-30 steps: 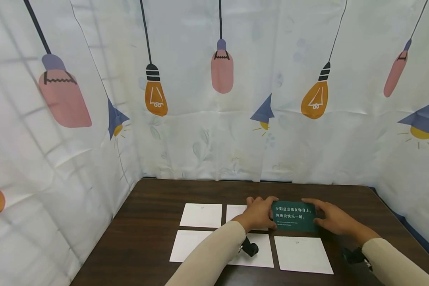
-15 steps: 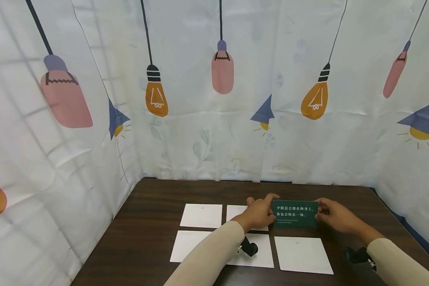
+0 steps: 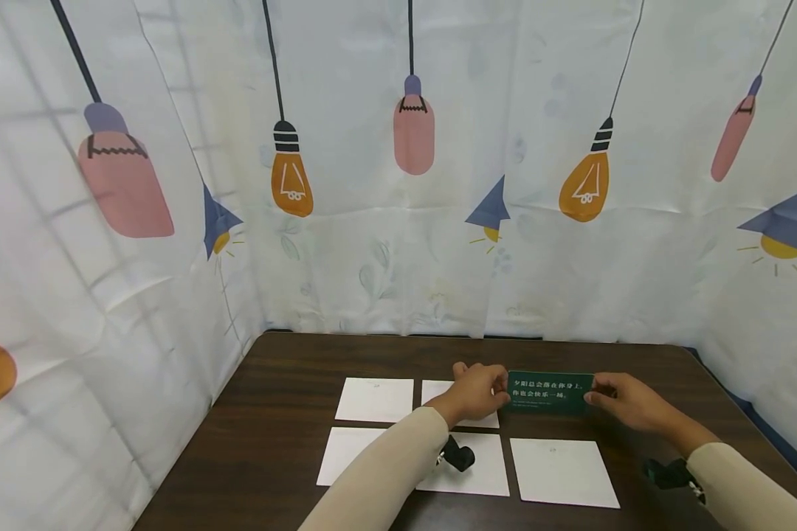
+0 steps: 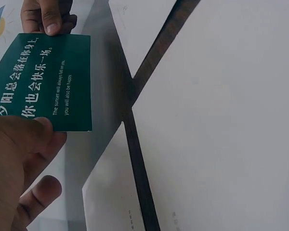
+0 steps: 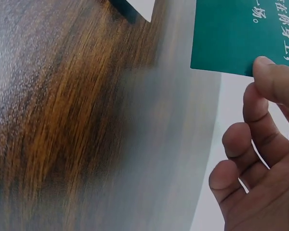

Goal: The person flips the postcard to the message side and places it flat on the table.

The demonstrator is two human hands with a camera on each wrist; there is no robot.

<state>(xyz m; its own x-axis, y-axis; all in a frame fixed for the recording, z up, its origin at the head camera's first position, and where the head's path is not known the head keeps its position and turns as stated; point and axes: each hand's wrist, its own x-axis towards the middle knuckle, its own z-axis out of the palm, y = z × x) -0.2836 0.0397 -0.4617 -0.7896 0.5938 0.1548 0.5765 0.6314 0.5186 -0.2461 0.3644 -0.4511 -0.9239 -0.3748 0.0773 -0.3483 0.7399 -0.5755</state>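
Note:
A green card printed with white Chinese and English lettering is held up between both hands, tilted above the table. My left hand pinches its left edge between thumb and fingers; in the left wrist view the thumb lies over the card's face. At the opposite edge, my right hand pinches it with thumb and index finger, while the other fingers curl loosely below in the right wrist view. Partly behind the left hand lies a white card.
More white cards lie flat in rows: one back left, one front left, one front middle and one front right. The dark wooden table ends at a white curtain printed with lamps.
The green card has tilted up off the table, its lower edge rising. My right hand has shifted right and closed from spread fingers to a pinch on the card's right edge.

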